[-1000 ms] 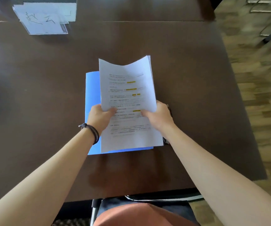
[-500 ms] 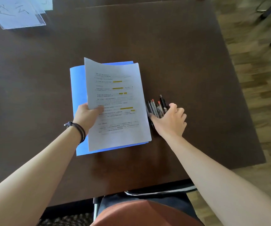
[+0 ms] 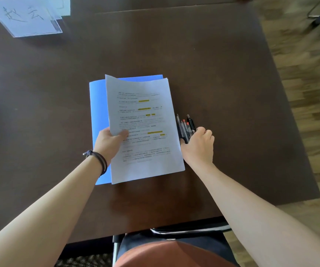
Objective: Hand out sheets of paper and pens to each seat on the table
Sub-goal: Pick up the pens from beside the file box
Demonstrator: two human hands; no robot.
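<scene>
Barely begun: left hand pinched white printed paper sheets, right hand gripped bundled black pens; nothing handed out yet.

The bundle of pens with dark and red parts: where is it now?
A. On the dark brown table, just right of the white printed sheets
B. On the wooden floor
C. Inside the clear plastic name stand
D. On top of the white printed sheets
A: the bundle of pens lies on the dark brown table beside the right edge of the white printed sheets, under the right hand.
</scene>
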